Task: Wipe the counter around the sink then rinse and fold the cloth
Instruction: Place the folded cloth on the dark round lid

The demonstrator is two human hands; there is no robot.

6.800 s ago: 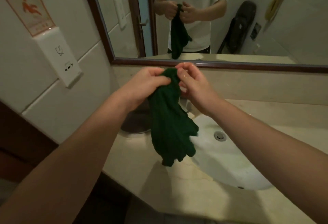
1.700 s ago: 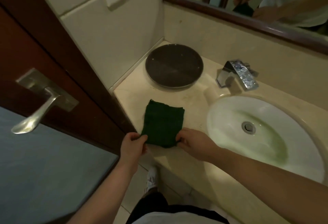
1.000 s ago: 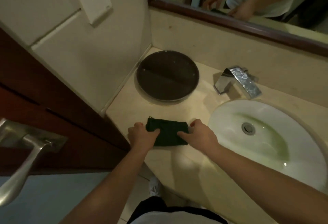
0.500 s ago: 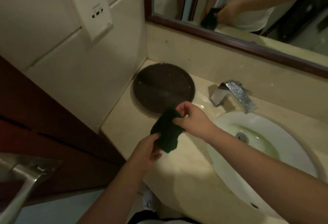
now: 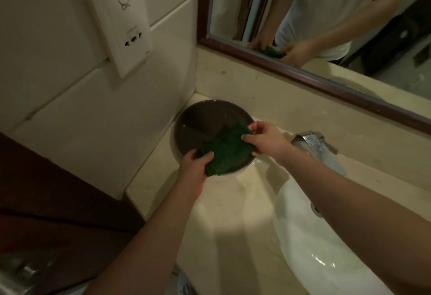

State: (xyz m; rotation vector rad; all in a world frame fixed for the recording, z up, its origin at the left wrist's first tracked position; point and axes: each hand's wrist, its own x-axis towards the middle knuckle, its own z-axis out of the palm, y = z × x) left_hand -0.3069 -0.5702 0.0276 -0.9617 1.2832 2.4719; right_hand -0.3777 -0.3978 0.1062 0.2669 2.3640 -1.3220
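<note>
Folded green cloth [image 5: 225, 148] is held by 2 hands over the front-right part of the round dark tray [image 5: 198, 124], at the counter's back-left corner. Cannot tell whether cloth touches the tray or sits just above it.

Left hand [image 5: 194, 169]: thumb clamped over cloth's near-left edge, fingers under. Right hand [image 5: 265, 139]: fingertips pinching cloth's far-right edge.

Surroundings: beige counter [image 5: 233, 220] w/ white sink [image 5: 310, 255] at right; right forearm crosses over the basin and hides most of the drain. Chrome faucet [image 5: 313, 141] stands behind the sink, just right of the right hand. Wall socket plate [image 5: 127, 26] on tiled wall at left. Wood-framed mirror [image 5: 326, 26] behind counter reflects both hands and cloth. Dark wooden door at lower left.
</note>
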